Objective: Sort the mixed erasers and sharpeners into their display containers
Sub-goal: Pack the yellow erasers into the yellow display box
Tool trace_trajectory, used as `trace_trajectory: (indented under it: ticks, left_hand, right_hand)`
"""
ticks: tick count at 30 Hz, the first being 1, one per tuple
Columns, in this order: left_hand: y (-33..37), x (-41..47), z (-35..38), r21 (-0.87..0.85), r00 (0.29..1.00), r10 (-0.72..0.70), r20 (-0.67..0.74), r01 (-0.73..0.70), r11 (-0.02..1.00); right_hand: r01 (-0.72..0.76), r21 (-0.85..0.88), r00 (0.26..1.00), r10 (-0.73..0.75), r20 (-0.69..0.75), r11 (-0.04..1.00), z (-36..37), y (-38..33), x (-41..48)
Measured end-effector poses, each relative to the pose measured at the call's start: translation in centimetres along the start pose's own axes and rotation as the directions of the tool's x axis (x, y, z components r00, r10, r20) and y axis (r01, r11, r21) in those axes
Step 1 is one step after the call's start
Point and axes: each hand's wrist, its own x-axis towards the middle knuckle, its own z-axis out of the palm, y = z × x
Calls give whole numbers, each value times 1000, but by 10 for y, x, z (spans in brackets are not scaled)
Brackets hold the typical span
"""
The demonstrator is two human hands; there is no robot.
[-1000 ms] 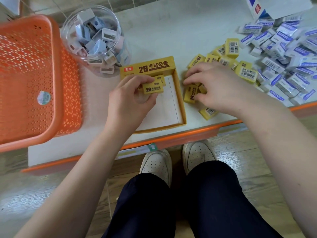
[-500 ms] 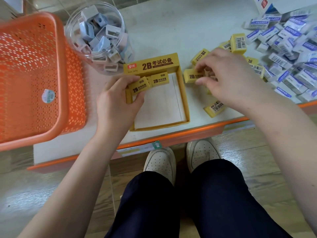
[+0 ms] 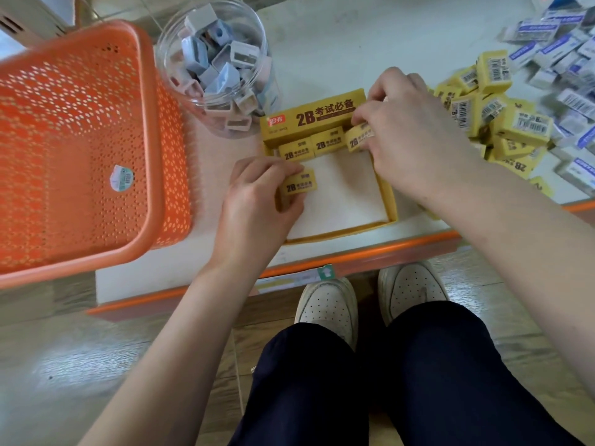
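Observation:
A yellow 2B display box (image 3: 388, 201) lies open on the white shelf. Two yellow erasers (image 3: 310, 148) stand in a row along its back wall. My right hand (image 3: 409, 140) pinches a third yellow eraser (image 3: 359, 138) at the right end of that row. My left hand (image 3: 257, 201) pinches another yellow eraser (image 3: 299, 185) over the box's left side. A pile of yellow erasers (image 3: 492, 114) lies to the right, mixed with blue-and-white erasers (image 3: 560, 59). A clear jar of sharpeners (image 3: 219, 66) stands behind the box.
A large orange perforated basket (image 3: 80, 149) sits at the left, overhanging the shelf edge. The shelf's orange front edge (image 3: 354, 255) runs just above my white shoes (image 3: 328, 307) and dark trousers on the floor.
My right hand carried a yellow eraser from the pile into the box's back row. My left hand left its eraser in the row and now holds another one lower down.

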Motion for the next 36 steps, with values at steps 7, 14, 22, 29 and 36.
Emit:
trace_trajectory:
  ticks: [7,14,22,29,36]
  left_hand:
    - [0,0,2,-44,1000,3,-14,-4,999]
    - [2,-1,4,-57,999,-14,-37,12,998]
    - [3,-1,5,45,1000,18,-6,-18,999]
    - [6,6,-4,2,998,-22,-65,22,1000]
    - [4,38,-18,131,994,-104,18,100,986]
  right_hand:
    - [-27,112,998,33,-55,993,11,4,-3]
    - [-13,175,1000,11,16,985,7,11,1]
    - [26,229,992,-53,112,973,4,17,2]
    - [24,269,996,1,-92,963,18,10,-16]
    - [36,316,995,-4,-101,948,18,12,-20]
